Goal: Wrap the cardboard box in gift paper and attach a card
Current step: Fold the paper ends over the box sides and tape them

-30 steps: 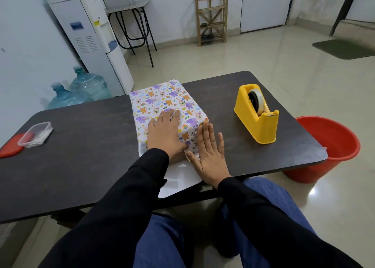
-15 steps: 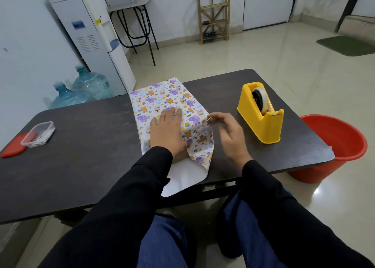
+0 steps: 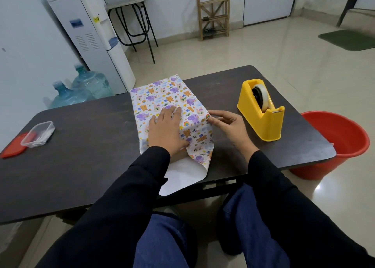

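A box covered in white gift paper (image 3: 162,93) with purple and orange animal prints lies mid-table on the dark table (image 3: 85,137). My left hand (image 3: 167,130) presses flat on the top of the wrapped box. My right hand (image 3: 227,125) pinches the paper's edge at the box's right near corner. The near end of the paper hangs loose, and its plain white underside (image 3: 182,176) juts over the table's front edge. A strip of bare cardboard shows under my left wrist. No card is in sight.
A yellow tape dispenser (image 3: 261,113) stands right of the box. A clear plastic container (image 3: 38,133) and a red lid (image 3: 13,151) lie at the table's left end. A red bucket (image 3: 341,144) sits on the floor to the right. Water bottles and a dispenser stand back left.
My right hand left the paper's near flap, where it lay flat, moved up to the box's right corner and now pinches the paper edge. The near flap has sprung loose. My left hand stayed.
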